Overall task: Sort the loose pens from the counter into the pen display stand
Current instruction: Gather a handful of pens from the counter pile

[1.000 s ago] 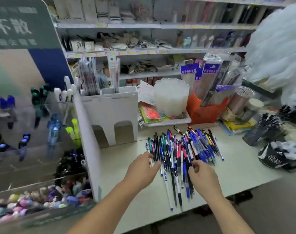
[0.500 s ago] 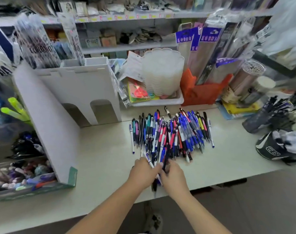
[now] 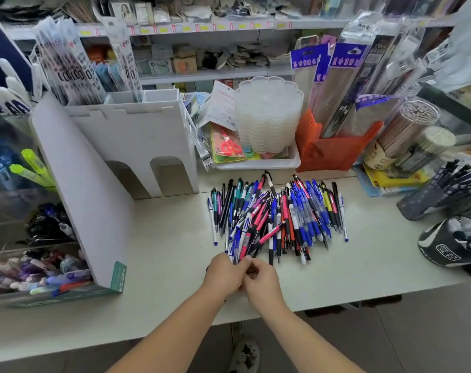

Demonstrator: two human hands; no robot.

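At the near edge of the pile of pens, the left hand and the right hand meet, touching each other. Both have fingers curled around a small bunch of pens whose tips poke up between them.

To do this step well, I think the hands should pick pens that match, turn them all the same way, and squeeze gently so none slip out. Then the bunch can go left to the pen display stand, which already holds many pens.

The pale surface carries the pile in the middle. A white divider stands between the pile and the stand. Behind are an orange holder and full shop shelves.
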